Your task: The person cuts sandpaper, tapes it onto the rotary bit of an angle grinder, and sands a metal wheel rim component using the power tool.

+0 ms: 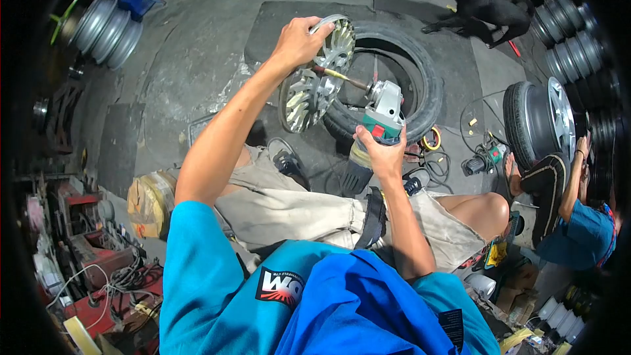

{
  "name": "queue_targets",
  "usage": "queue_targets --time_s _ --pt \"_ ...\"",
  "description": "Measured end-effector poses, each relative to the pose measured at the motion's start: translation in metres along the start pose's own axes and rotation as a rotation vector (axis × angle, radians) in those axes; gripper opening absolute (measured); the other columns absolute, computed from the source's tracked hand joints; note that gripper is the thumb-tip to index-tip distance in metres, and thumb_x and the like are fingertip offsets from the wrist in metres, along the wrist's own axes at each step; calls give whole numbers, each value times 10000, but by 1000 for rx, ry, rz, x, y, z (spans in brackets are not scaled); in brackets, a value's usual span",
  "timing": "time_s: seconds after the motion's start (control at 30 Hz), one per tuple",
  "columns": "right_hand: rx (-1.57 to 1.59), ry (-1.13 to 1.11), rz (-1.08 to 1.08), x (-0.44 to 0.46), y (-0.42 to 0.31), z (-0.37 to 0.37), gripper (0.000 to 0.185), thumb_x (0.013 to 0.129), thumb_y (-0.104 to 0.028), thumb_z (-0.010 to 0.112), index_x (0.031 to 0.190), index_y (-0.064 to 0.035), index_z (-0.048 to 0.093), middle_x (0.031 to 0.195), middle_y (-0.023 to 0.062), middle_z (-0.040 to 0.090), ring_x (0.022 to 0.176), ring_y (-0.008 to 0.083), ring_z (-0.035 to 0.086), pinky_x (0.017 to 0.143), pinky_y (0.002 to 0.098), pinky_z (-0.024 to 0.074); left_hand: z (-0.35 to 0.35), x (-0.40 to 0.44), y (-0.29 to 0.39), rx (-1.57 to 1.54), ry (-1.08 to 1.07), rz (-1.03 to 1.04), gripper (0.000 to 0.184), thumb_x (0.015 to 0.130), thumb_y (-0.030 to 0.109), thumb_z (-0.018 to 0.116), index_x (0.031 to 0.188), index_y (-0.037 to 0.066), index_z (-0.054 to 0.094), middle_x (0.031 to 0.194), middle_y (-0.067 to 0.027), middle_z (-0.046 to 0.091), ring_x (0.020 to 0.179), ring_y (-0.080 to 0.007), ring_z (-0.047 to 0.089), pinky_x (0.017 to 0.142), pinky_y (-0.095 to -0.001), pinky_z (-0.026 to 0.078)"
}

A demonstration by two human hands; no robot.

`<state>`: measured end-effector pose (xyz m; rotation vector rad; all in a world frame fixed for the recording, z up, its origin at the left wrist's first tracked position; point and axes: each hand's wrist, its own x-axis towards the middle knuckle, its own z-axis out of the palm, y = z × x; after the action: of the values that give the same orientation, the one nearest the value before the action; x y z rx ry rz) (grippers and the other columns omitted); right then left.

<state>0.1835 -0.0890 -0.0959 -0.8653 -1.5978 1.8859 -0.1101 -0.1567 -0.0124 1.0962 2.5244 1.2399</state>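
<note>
Black rubber forms the biggest thing in front of the person, a tyre (428,102) that lies flat on the floor, and a black dog (470,3) lies near it; if the dog stood up and came closer, it could push the work. The wheel rim (338,46) is tilted up at the left side of the tyre, and one hand seems to steady it, so a weak hold at the top could let it roll or slip. The grinder (388,102) is over the tyre, with its long rod (342,77) directed to the spokes. If the rod caught in a gap between spokes, the grinder could twist sharply in the single hand that grips it, and the finish could be scratched. Whether the rod turns now, I cannot tell. Loose cable (447,171) lies in loops beside the tyre and could catch on a foot. Both hands are bare, so a slip of the rod, or flying dust, could hurt the skin. The left hand (302,43) is bent around the upper edge of the rim, its fingers close together and pinching this edge, the tips partly hidden. The right hand (384,154) is closed on the grinder's body, its thumb (361,134) laid along the near side; how tightly the other fingers press underneath, I cannot tell.
</note>
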Motion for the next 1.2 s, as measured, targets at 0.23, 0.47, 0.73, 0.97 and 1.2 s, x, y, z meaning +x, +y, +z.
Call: queue_targets --time_s 0.23,0.47,0.73,0.97,1.2 --pt "-41 6 -102 0 9 -2 577 850 -125 906 1296 -14 556 1062 85 730 901 180 722 835 342 592 -1 3 0 -13 -32 -21 477 1047 436 669 1262 22 768 1002 -144 805 922 -201 722 864 -389 551" --pt "-62 18 -84 -1 3 0 642 816 -216 948 1288 -3 569 1095 86 713 944 170 686 884 333 560 7 0 8 -18 -11 -24 468 1037 432 690 1236 19 779 993 -140 804 905 -184 719 847 -383 556" --pt "-183 97 -124 -3 -11 6 825 739 -320 988 1321 61 544 1152 128 706 1020 219 689 934 353 551 4 -4 26 -130 -91 -151 482 1035 441 697 1245 14 776 962 -121 795 893 -188 731 818 -388 565" --pt "-152 66 -123 -8 -10 -8 715 776 -243 969 1301 9 554 1113 99 712 971 185 695 898 339 560 10 6 1 8 -17 -10 490 1046 436 694 1263 3 768 1032 -138 806 920 -197 734 854 -380 563" --pt "-39 32 -95 -4 6 -16 633 797 -205 962 1266 -27 576 1068 68 711 927 154 685 856 324 564 2 0 6 -110 -69 -28 494 1044 420 697 1270 -15 755 1057 -145 805 973 -163 709 868 -378 553"
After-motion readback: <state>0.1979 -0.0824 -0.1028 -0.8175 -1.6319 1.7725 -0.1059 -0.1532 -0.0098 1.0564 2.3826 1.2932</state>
